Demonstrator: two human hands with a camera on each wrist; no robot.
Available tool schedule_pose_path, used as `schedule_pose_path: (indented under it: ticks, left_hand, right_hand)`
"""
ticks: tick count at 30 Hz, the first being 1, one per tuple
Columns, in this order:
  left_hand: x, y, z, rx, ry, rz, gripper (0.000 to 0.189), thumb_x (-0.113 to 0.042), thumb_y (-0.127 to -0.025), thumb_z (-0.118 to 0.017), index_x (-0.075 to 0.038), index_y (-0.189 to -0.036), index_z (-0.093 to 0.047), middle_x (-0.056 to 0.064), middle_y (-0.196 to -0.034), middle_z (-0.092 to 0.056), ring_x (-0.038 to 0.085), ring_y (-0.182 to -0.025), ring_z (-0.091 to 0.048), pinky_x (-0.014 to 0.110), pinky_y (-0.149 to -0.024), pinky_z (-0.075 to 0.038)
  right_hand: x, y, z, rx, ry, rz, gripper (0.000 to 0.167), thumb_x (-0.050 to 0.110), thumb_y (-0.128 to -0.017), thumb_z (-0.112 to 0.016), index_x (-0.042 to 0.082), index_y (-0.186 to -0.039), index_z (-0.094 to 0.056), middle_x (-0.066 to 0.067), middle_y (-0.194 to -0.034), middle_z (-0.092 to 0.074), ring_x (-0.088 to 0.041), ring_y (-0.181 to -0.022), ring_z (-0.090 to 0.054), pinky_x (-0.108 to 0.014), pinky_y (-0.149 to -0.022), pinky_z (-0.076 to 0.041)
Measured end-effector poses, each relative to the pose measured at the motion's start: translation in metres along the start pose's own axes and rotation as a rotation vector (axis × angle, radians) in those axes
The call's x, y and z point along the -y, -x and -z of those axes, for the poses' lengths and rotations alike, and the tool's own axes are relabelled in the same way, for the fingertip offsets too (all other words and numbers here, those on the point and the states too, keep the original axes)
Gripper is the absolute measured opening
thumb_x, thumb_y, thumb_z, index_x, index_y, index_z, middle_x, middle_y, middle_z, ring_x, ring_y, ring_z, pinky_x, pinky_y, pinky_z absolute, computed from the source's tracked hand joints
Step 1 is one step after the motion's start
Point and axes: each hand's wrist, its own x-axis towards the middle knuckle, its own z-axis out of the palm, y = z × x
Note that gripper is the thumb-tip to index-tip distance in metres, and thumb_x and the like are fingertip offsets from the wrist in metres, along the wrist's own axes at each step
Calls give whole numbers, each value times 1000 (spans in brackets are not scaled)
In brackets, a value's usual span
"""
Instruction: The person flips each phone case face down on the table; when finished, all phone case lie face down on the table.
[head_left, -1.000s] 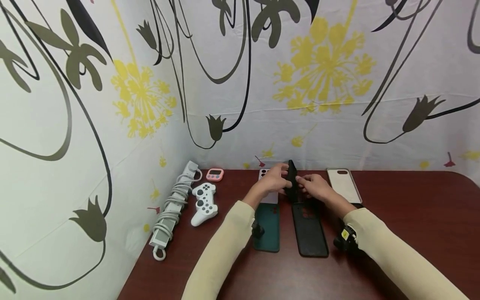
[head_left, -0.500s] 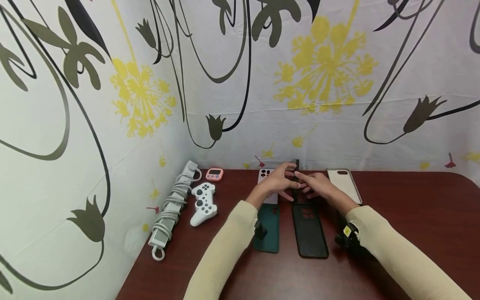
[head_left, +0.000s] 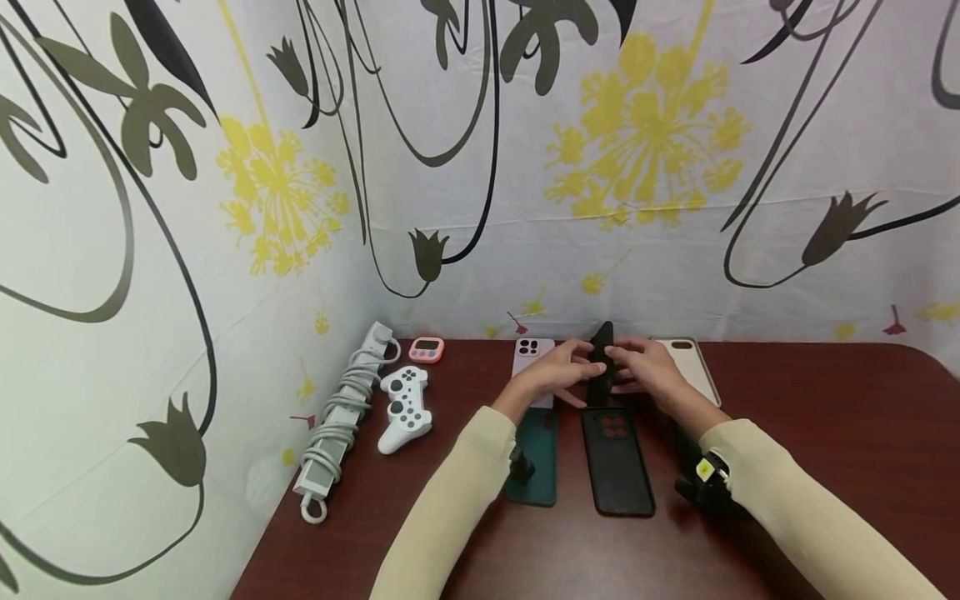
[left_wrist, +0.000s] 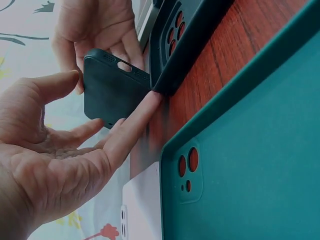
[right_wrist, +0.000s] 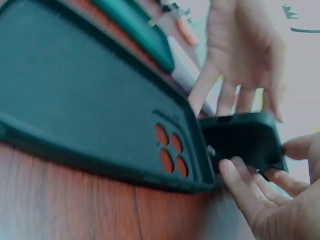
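Both hands hold a small black phone case (head_left: 600,390) upright above the back part of the table. My left hand (head_left: 551,372) has its thumb and fingers at one end of it, as the left wrist view shows beside the case (left_wrist: 110,87). From the other side, my right hand (head_left: 652,371) pinches its edge between thumb and fingers; the hollow inside of the case (right_wrist: 240,137) faces the right wrist camera. A larger black phone case (head_left: 618,467) lies just in front, hollow side up. Left of that is a teal phone case (head_left: 542,471), partly under my left wrist.
A lilac phone or case (head_left: 527,362) lies behind the teal one. A white phone case (head_left: 693,371) is at back right. On the left are a white game controller (head_left: 406,408), a pink timer (head_left: 426,350) and a cord-wrapped power strip (head_left: 341,417). Patterned cloth (head_left: 480,167) hangs behind.
The small black case has turned, from angled to edge-on and then to showing a broad side, and shifted slightly right. My hands have shifted right with it. The cases on the table stay put.
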Motion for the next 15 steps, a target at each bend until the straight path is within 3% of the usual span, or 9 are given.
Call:
schedule_pose_path:
  ticks: [4, 8, 15]
  left_hand:
    - [1, -4, -2, -11, 0, 4, 68, -22, -105, -69, -10, -163, -36, 21, -157, -48, 38, -138, -59, 51, -86, -67]
    - [4, -8, -4, -50, -9, 18, 68, -17, -102, -72, -7, -161, -37, 23, -157, -47, 37, -131, -63, 49, -84, -67]
    - [4, -9, -8, -110, -86, 39, 70, -25, -104, -71, -4, -161, -35, 23, -158, -49, 36, -129, -65, 46, -84, -67]
  right_hand:
    - [4, 4, 1, -8, -67, -26, 60, 33, -110, -54, -3, -156, -43, -27, -139, -61, -5, -84, -74, -35, -77, -68]
    - [5, 6, 1, -23, -71, -29, 54, 28, -110, -54, -5, -152, -48, -13, -120, -69, -4, -83, -73, -31, -73, -68]
    - [-1, 6, 2, -62, -130, -45, 52, 25, -110, -52, -5, -152, -48, 1, -104, -70, -1, -82, -71, -28, -71, -67]
